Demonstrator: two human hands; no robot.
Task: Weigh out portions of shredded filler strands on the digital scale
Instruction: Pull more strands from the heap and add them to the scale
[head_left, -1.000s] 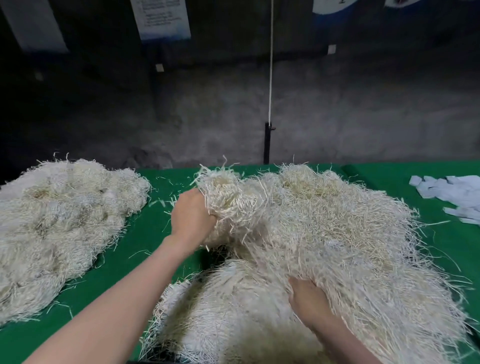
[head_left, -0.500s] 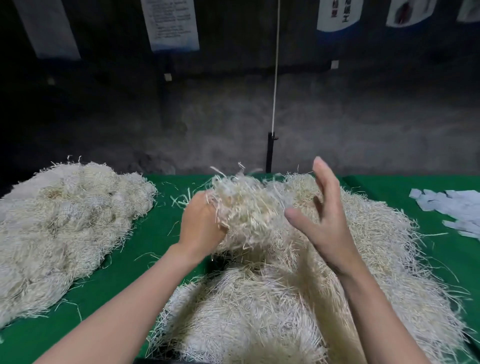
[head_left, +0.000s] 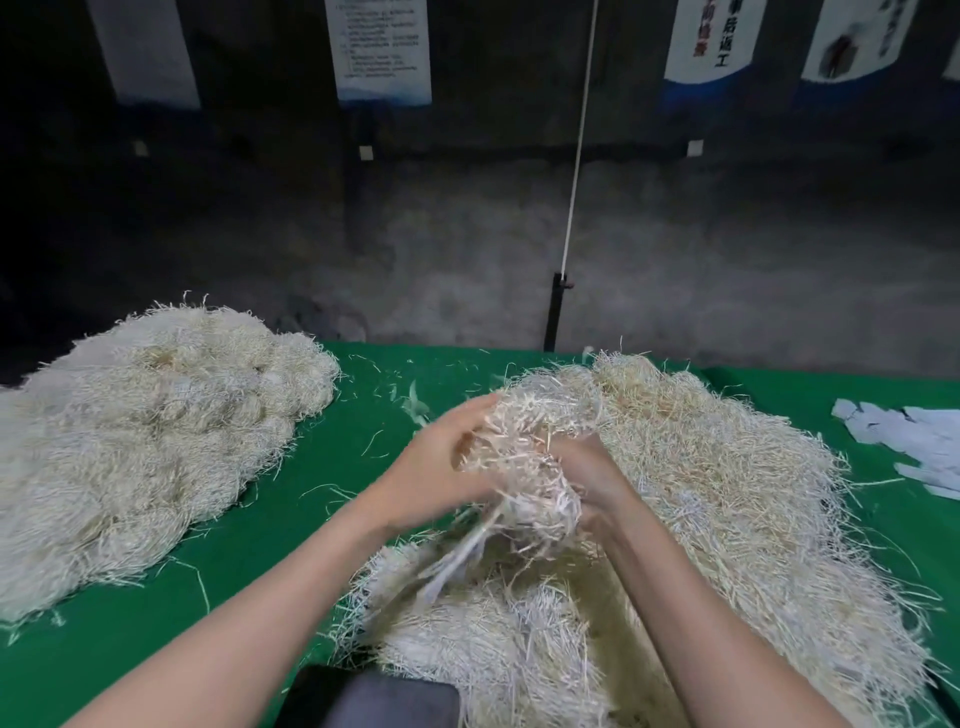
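View from a head-worn camera, looking down at a green table (head_left: 322, 499). A person's 2 bare hands meet in the centre of the picture and hold 1 clump of strands (head_left: 524, 467) between them, lifted just above a large pile (head_left: 737, 499) of the same pale shredded filler.

Half a second ago the right hand (head_left: 595, 480) was raised and open, apart from the clump. It now presses against the clump's right side. Its fingers are buried in the strands, so whether they curl cannot be told. The left hand (head_left: 441, 467) keeps its hold on the left side, fingers curved round the clump. A tail of loose strands trails down from it, blurred with motion.

This suggests a portion is being gathered and pulled free, not yet weighed. A dark flat object (head_left: 369, 699) at the bottom edge may be the scale, though this is unclear.

A second pile (head_left: 156, 441) lies well apart on the left. White paper slips (head_left: 914, 441) lie on the far right.
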